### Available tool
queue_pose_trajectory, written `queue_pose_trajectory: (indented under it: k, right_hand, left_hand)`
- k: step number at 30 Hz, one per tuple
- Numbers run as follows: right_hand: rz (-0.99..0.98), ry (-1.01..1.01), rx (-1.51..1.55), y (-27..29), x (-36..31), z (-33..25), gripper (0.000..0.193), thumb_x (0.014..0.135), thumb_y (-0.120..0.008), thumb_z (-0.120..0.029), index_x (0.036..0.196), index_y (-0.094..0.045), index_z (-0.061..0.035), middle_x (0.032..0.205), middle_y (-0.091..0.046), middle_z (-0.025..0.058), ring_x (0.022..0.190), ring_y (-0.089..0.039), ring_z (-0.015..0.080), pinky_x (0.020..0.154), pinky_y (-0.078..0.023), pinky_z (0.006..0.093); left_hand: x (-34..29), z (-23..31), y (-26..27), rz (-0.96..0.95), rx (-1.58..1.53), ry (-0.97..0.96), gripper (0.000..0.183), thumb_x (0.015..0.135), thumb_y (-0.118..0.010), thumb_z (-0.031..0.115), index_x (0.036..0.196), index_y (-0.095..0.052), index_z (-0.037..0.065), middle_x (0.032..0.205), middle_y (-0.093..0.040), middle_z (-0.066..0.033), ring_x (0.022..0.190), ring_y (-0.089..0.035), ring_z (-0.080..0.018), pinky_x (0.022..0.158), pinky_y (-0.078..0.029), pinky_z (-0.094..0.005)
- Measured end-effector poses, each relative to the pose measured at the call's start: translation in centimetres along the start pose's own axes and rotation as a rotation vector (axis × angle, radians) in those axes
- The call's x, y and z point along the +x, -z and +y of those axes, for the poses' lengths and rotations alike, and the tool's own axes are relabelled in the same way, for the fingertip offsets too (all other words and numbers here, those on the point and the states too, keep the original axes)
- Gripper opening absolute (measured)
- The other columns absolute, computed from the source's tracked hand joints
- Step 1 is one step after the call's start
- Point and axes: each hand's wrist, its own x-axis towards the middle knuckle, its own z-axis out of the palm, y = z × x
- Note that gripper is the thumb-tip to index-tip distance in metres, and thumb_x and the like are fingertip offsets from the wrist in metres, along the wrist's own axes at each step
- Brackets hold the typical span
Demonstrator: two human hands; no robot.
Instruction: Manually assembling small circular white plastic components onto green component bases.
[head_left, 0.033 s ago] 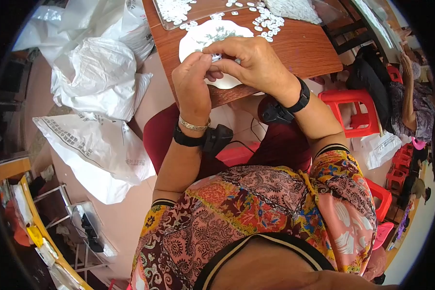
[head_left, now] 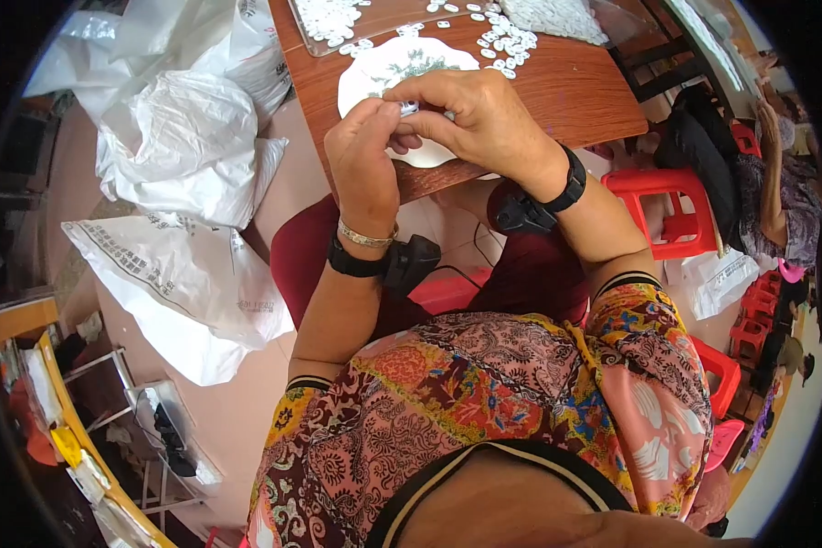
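Over the near edge of the wooden table, my left hand (head_left: 363,153) and my right hand (head_left: 493,117) meet fingertip to fingertip. Between them they pinch a small white plastic piece (head_left: 409,107), partly hidden by the fingers. Both hands are closed on it. Below them lies a white plate (head_left: 361,78) with a wavy rim, bearing a heap of small greyish parts (head_left: 416,64) too fine to make out. Loose white oval pieces (head_left: 507,41) with small holes lie scattered past the plate.
A shallow clear tray (head_left: 324,46) of white pieces and a filled clear bag (head_left: 553,18) sit at the table's far side. Large white sacks (head_left: 187,137) stand on the floor to my left. A red stool (head_left: 662,205) is at the right, near another seated person (head_left: 781,192).
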Motion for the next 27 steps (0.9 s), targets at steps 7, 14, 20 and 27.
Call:
queue_pose_trajectory:
  k: [7, 14, 20, 27]
  right_hand:
    - [0.004, 0.043, 0.0, -0.57, -0.01, 0.64, 0.022, 0.078, -0.068, -0.009, 0.099, -0.067, -0.0054, 0.075, -0.066, 0.0091, 0.065, -0.064, 0.02, 0.057, -0.05, 0.0287]
    - [-0.076, -0.235, 0.358, -0.5, -0.03, 0.64, 0.032, 0.075, -0.074, -0.009, 0.107, -0.067, -0.0047, 0.079, -0.066, 0.0056, 0.071, -0.062, 0.011, 0.065, -0.05, 0.0242]
    - [-0.052, -0.246, 0.389, -0.47, -0.05, 0.62, 0.034, 0.075, -0.074, -0.008, 0.108, -0.066, -0.0045, 0.08, -0.066, 0.0049, 0.073, -0.061, 0.01, 0.069, -0.051, 0.0236]
    - [-0.013, -0.135, 0.175, -0.28, -0.1, 0.68, 0.026, 0.076, -0.073, -0.011, 0.1, -0.067, -0.0038, 0.082, -0.067, 0.0084, 0.072, -0.064, 0.0159, 0.066, -0.052, 0.0263]
  left_hand:
    - [0.33, -0.55, 0.56, -0.013, 0.034, -0.04, 0.028, 0.088, -0.049, 0.019, 0.077, -0.06, -0.004, 0.065, -0.059, -0.0056, 0.059, -0.051, -0.0103, 0.058, -0.039, -0.024]
    - [0.6, -0.48, 0.45, 0.095, 0.084, -0.093, 0.027, 0.09, -0.05, 0.019, 0.078, -0.059, -0.003, 0.065, -0.054, -0.0012, 0.062, -0.046, -0.0073, 0.057, -0.036, -0.0225]
    - [0.57, -0.38, 0.41, 0.093, 0.095, -0.104, 0.026, 0.09, -0.051, 0.018, 0.078, -0.058, -0.003, 0.065, -0.05, 0.0008, 0.062, -0.044, -0.0066, 0.056, -0.035, -0.0223]
    - [0.58, -0.55, 0.18, 0.059, 0.091, -0.092, 0.026, 0.09, -0.05, 0.018, 0.079, -0.058, -0.004, 0.066, -0.055, -0.0017, 0.061, -0.047, -0.0079, 0.057, -0.037, -0.0225]
